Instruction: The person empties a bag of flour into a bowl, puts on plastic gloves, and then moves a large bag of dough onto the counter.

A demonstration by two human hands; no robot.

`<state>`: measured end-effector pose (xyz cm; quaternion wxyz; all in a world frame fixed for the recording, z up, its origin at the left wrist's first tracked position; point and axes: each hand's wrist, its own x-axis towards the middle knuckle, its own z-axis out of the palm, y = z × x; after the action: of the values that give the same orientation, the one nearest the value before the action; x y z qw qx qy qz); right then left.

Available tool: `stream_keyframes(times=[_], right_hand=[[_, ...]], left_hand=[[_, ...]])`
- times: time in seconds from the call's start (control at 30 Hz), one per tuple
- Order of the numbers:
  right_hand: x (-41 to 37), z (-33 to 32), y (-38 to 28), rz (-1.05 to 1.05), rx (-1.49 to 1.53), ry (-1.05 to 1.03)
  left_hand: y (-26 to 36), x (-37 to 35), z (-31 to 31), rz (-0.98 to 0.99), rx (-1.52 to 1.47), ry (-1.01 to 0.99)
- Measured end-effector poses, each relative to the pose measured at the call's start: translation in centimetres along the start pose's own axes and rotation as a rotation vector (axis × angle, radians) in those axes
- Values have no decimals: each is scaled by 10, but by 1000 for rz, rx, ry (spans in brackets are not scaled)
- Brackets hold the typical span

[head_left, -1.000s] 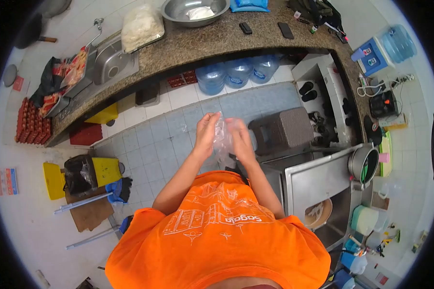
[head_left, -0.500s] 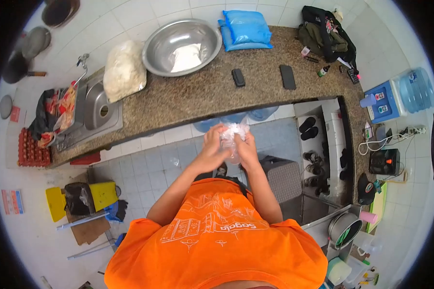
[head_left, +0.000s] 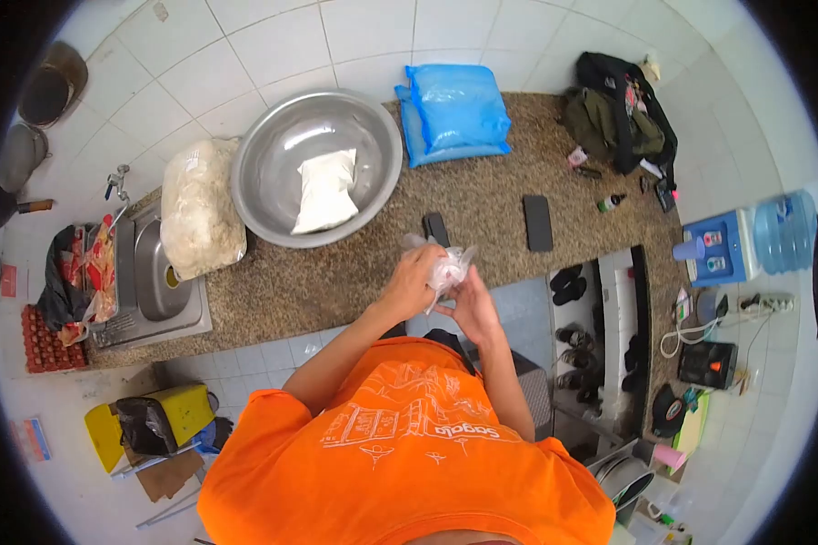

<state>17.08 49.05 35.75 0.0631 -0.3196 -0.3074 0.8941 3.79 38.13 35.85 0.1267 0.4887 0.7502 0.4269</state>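
Note:
A crumpled clear plastic bag (head_left: pixel 449 269) is bunched up in front of my body, at the counter's front edge. My left hand (head_left: pixel 413 283) is closed around its left side. On the other side, my right hand (head_left: pixel 475 311) has its fingers apart and lies against or right beside the plastic; whether it touches is hard to tell. Just beyond the hands lies a small black device (head_left: pixel 435 227), partly covered by them. Further back stands a large metal basin (head_left: pixel 254 195) with a white packet (head_left: pixel 327 193) inside.
On the granite counter (head_left: pixel 336 282) are a big bag of pale stuff (head_left: pixel 202 209), blue packages (head_left: pixel 459 113), a black phone (head_left: pixel 537 223) and a dark bag (head_left: pixel 620 109). A sink (head_left: pixel 159 272) is at left, a water dispenser (head_left: pixel 720 247) at right. A yellow bin (head_left: pixel 186 413) stands on the floor.
My body and hands have come closer to the counter, with the bag now at its edge. My right hand has loosened from the bag, its fingers spreading.

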Motion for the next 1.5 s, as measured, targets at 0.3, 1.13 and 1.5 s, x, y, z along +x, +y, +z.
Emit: stream_keyframes(times=[0.3, 1.13, 1.5], right_hand=[[96, -42, -50, -87, -79, -91], [308, 58, -33, -520, -1554, 105], [374, 62, -5, -6, -849, -253]], left_hand=[[-35, 76, 18, -82, -206, 42], [-61, 112, -47, -719, 648, 188], [-49, 111, -54, -762, 535, 318]])
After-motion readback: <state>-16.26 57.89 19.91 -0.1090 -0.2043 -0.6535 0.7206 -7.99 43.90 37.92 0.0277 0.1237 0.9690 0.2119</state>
